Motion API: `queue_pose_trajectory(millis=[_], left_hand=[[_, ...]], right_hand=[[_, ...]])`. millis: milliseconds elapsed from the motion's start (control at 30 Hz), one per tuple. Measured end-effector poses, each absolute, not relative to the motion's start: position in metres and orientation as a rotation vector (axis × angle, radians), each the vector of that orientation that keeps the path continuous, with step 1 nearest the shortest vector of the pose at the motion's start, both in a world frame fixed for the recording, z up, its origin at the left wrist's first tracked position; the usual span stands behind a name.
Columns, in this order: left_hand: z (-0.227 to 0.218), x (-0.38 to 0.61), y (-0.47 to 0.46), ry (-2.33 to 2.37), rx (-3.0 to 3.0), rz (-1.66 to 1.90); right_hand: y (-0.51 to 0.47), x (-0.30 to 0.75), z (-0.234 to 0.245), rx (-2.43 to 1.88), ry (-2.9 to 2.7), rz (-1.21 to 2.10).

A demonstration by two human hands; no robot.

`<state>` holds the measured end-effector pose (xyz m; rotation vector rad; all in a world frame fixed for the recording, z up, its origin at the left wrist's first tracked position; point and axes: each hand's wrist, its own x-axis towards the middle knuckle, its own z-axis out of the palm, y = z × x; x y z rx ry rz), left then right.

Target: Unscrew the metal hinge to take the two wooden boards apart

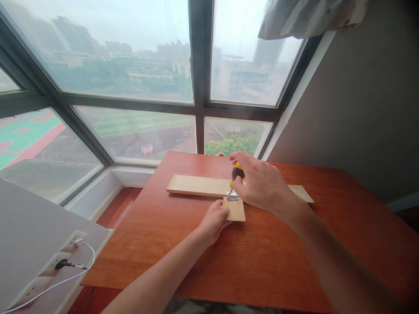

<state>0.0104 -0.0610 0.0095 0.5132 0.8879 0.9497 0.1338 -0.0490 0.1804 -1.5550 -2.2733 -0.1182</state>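
A short pale wooden board (236,212) lies near the middle of the table, its far end meeting a long wooden plank (196,185). My left hand (214,220) grips the short board by its left edge, thumb on top. At the joint sits a small metal hinge (232,196). In my right hand (262,181) is a screwdriver (238,172) with a black and yellow handle, tilted, its shaft pointing down at the hinge. Whether its tip sits in a screw is too small to tell. My right hand and wrist hide part of the long plank.
The reddish-brown wooden table (157,248) spreads beneath the boards. Behind it stand large framed windows (131,131). At the lower left, a wall ledge carries sockets with a black plug (62,264) and a white cable (93,257). A curtain (310,17) hangs at the upper right.
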Motion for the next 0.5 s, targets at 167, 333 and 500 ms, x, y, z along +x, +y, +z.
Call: queue_pose_trajectory(millis=[167,333,500], left_hand=[[0.0065,0.0099,-0.0594,0.901,0.513,0.944],[0.0053,0.0093,-0.0588,0.892,0.521,0.937],[0.0052,0.0084,-0.0589,0.891,0.534,0.931]], right_hand=[[-0.0472,0.1318,0.1792,-1.700,-2.207,-0.207],[-0.0471,0.1334,0.1788,-1.599,-2.209,-0.103],[-0.0467,0.1314,0.1814,-1.666,-2.190,-0.148]])
